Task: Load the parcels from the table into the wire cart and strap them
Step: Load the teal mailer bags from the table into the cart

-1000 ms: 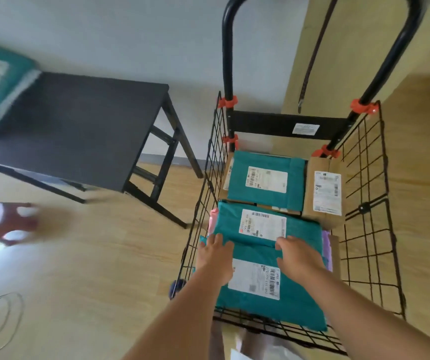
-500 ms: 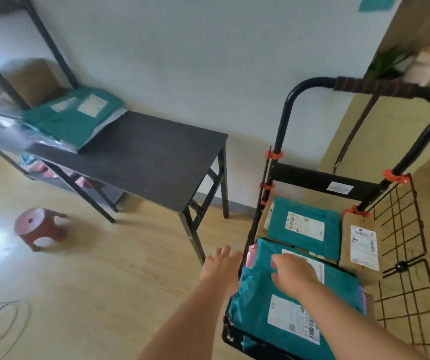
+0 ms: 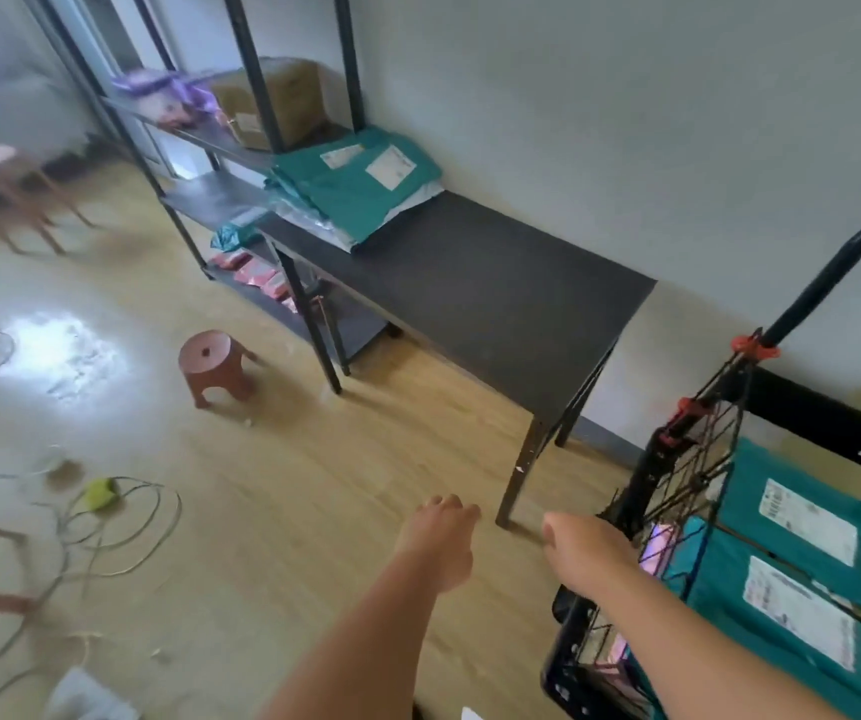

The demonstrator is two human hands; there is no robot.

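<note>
A stack of teal parcels (image 3: 360, 192) with white labels lies at the far left end of the black table (image 3: 496, 298). The black wire cart (image 3: 677, 491) stands at the right edge, holding several teal labelled parcels (image 3: 807, 517). My left hand (image 3: 438, 537) hovers over the floor in front of the table's near leg, fingers loosely bent, holding nothing. My right hand (image 3: 584, 553) is beside the cart's left wall, outside it, also empty, fingers curled loosely.
A black shelf rack (image 3: 241, 148) with a brown box and purple bags stands left of the table. A small red stool (image 3: 212, 363) sits on the wooden floor. Loose cables and a yellow-green item (image 3: 100, 496) lie at the left.
Both hands have come off the parcels in the cart and moved left, out over the floor. My view has swung left toward the table and shelf.
</note>
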